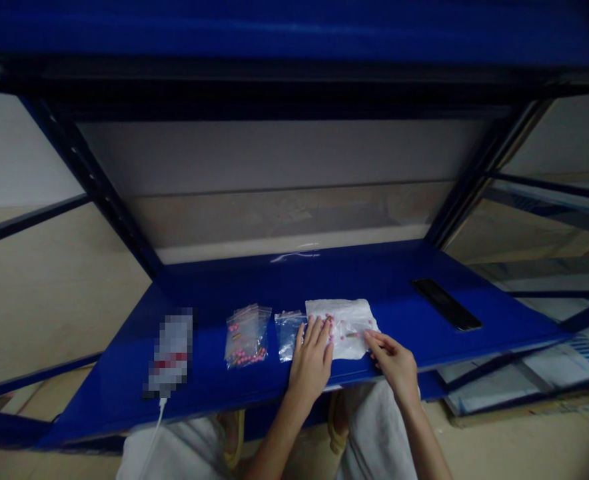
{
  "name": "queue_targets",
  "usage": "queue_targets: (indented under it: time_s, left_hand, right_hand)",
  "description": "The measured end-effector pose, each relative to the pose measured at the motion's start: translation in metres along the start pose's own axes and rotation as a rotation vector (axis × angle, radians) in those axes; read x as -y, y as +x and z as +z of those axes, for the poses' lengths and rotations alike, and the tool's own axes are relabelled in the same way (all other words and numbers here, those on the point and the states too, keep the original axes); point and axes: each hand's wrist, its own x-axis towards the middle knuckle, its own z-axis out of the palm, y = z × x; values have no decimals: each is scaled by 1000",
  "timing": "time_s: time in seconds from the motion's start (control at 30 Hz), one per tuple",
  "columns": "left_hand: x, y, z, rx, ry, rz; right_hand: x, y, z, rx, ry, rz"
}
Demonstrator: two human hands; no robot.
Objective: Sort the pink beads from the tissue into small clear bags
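A white sheet of paper (pixel 344 309) lies on the blue shelf, with small pink beads (pixel 343 338) and a small brownish piece (pixel 353 335) on it. My left hand (pixel 310 360) rests palm down over the sheet's left part, fingers stretched out beside a cluster of pink beads. Part of a clear zip bag (pixel 287 337) shows just left of those fingers. At the right edge of the paper, my right hand (pixel 393 363) has thumb and fingertips pinched together. Whatever is between them is too small to make out. A few pink beads show by its fingertips.
Filled clear zip bags (pixel 247 337) with pink beads lie further left. A blurred-out device (pixel 172 350) with a white cable (pixel 159 420) is at the shelf's left. A black phone (pixel 447 305) lies at the right. Blue posts and an upper shelf (pixel 294 33) frame the space.
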Motion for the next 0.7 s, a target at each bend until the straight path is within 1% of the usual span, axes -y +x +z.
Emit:
queue_targets:
  time_s: [0.2,0.4,0.47,0.7]
  left_hand:
    - [-2,-3,-2,-92,-44,-81]
    - [-4,-3,-4,-158,-73,-150]
    - [-4,-3,-5,-163,-76,-154]
    - [-3,-2,-6,-120,-53,-143]
  right_hand:
    - [-6,3,-3,-5,-22,-7]
    - [-8,4,-4,-8,-3,-6]
    - [-6,3,-4,-9,5,-14]
    - [1,-1,-1,3,35,-50]
